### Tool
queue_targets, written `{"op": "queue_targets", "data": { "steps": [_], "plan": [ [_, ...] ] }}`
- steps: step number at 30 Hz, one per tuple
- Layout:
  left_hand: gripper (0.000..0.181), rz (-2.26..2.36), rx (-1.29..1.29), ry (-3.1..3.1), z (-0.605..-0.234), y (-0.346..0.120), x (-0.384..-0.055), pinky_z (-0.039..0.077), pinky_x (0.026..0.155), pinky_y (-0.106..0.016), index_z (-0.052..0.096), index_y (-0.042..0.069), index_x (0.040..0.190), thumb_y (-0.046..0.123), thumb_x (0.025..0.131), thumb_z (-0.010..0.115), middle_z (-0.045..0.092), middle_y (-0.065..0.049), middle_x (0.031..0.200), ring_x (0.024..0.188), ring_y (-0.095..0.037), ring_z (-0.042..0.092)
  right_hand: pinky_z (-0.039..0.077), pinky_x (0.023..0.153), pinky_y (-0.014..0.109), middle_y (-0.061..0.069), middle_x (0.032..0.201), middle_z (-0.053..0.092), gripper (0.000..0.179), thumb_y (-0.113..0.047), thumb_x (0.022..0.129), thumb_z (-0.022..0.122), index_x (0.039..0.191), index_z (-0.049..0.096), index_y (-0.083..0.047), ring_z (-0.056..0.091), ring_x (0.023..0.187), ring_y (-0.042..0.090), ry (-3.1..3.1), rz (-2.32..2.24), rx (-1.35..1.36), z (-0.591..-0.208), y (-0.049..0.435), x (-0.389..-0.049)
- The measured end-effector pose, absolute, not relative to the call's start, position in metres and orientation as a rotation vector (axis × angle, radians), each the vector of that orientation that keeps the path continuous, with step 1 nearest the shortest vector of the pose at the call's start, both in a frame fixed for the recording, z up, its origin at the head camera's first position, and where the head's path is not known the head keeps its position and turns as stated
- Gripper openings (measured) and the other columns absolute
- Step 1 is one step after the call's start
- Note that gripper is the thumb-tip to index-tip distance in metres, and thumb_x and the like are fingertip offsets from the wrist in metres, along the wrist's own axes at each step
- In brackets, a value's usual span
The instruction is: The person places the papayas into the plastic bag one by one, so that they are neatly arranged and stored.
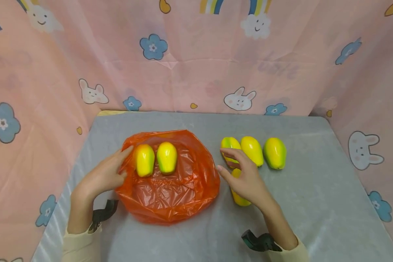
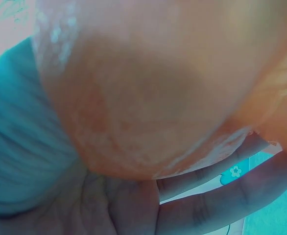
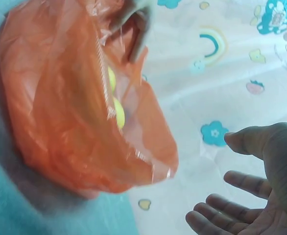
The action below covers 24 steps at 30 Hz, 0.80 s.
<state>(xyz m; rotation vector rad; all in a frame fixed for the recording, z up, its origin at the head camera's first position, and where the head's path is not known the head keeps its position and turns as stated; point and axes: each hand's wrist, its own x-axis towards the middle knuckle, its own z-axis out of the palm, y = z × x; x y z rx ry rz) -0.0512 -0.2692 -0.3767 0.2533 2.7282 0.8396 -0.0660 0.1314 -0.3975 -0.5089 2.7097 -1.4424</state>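
Note:
An orange-red plastic bag (image 1: 170, 214) stands with its mouth spread wide on the table. Two glossy yellow-green mangoes, one on the left (image 1: 145, 162) and one beside it (image 1: 167, 158), lie inside. My left hand (image 1: 101, 176) holds the bag's left rim, fingers over the edge; bag film covers much of the left wrist view. Right of the bag, my right hand (image 1: 247, 178) hovers with fingers spread and nothing between them, as the right wrist view shows. It partly hides a near mango (image 1: 239, 198) and a far striped one (image 1: 230, 142).
Two more mangoes, a middle one (image 1: 253, 151) and a right one (image 1: 275, 153), lie at the right. The grey-covered table (image 1: 314, 203) meets a pink printed curtain (image 1: 196, 72) at the back and sides.

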Motion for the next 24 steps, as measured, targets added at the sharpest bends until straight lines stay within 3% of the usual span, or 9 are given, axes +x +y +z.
{"op": "queue_targets", "data": {
  "steps": [9,24],
  "plan": [
    [0.08,0.824,0.232,2.72,-0.376,-0.268,-0.052,0.052,0.107,-0.066,0.031,0.002,0.165,-0.002,0.091,0.059,0.042,-0.028,0.163,0.122,-0.041,0.057,0.055,0.105,0.064,0.018,0.14,0.064,0.052,-0.018,0.095,0.078,0.142,0.06,-0.002,0.063,0.125,0.038,2.842,-1.388,-0.461,-0.417,0.162,-0.053],
    [0.079,0.857,0.267,2.739,-0.378,-0.268,-0.052,0.058,0.101,-0.06,0.035,0.004,0.164,-0.002,0.09,0.061,0.052,-0.024,0.155,0.114,-0.037,0.059,0.057,0.1,0.063,0.018,0.144,0.058,0.058,-0.02,0.094,0.078,0.145,0.056,-0.003,0.059,0.129,0.04,2.886,-1.298,-0.359,-0.448,0.187,-0.038]
  ]
}}
